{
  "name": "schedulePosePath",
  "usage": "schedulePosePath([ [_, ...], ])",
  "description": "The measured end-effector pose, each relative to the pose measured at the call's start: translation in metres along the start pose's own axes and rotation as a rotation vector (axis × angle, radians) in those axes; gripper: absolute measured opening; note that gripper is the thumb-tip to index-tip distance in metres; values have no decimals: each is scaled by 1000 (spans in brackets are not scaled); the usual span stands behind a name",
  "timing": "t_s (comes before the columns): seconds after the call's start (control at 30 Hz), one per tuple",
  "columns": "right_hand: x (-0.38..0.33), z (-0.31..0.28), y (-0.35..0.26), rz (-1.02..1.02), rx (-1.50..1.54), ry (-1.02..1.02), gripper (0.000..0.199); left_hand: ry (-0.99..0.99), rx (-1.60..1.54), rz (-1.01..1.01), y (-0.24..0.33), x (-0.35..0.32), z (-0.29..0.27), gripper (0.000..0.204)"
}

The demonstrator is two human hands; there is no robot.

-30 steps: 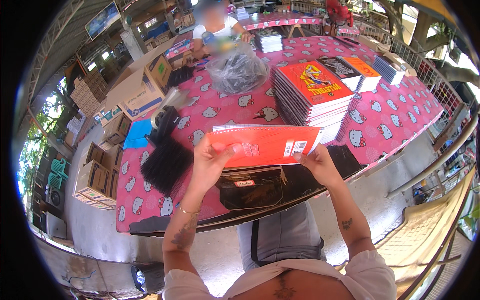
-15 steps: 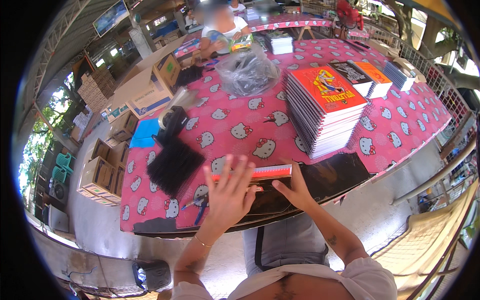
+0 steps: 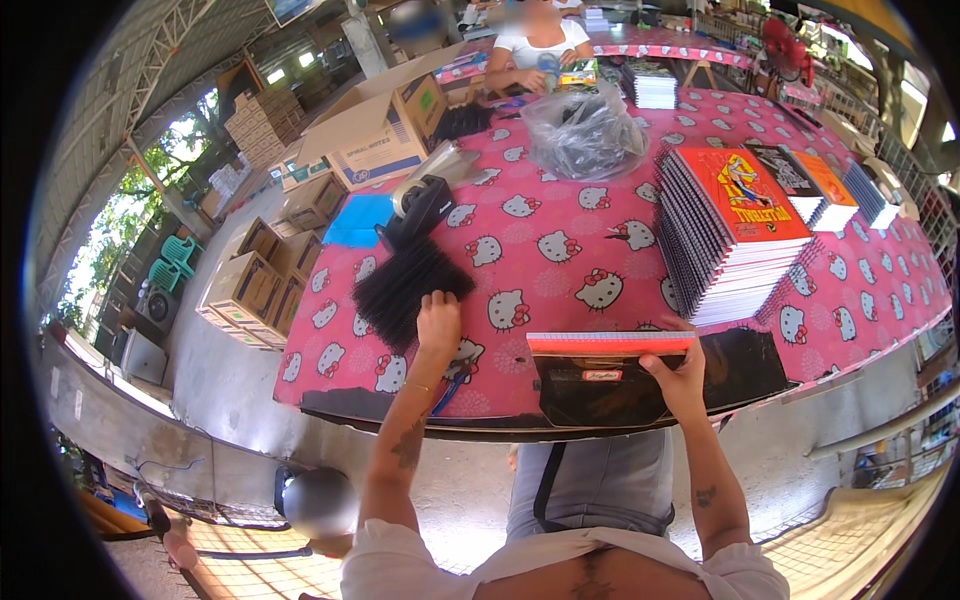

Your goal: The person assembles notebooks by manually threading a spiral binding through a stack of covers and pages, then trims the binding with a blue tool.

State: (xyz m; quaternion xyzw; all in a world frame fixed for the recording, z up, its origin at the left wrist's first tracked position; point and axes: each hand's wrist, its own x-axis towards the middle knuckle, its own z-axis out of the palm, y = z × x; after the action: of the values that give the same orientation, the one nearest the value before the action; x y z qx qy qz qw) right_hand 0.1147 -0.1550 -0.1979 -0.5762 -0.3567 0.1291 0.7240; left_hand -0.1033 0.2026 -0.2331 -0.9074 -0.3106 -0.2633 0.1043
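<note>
Pinches the red notebook at its right end with the right hand, closing the grip to about the notebook's thickness, with the thumb on the near side and the other fingers partly hidden behind. Has it at the near side of the bench, lengthwise from left to right, along the far edge of a worn black board with a scuffed brown border and a small pale label. Presents its long narrow side, with white paper pricked by a row of small holes above a smooth red strip. Curls the left hand, bending the fingertips down close together at the near right edge of a bundle of black strands, thin, dense and brush-like. Cannot tell whether pinching any strand or only touching. Has just beyond the bundle a glossy black tape dispenser and, beside that, a flat blue sheet. Faces, farther off, a crumpled clear plastic bag with dark contents and, to the right, a squared stack of coil-bound notebooks, all on pink, cat-patterned covering.
</note>
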Motion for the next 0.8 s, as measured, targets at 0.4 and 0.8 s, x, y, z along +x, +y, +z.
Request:
schedulePosePath([
  [0.4, 27, 53, -101, -762, -742, -146, 46, 84, -274, 250, 36, 7, -31, 43],
  [0.8, 52, 89, -56, -642, -857, -266, 16, 106, -689, 57, 124, -12, -109, 30],
])
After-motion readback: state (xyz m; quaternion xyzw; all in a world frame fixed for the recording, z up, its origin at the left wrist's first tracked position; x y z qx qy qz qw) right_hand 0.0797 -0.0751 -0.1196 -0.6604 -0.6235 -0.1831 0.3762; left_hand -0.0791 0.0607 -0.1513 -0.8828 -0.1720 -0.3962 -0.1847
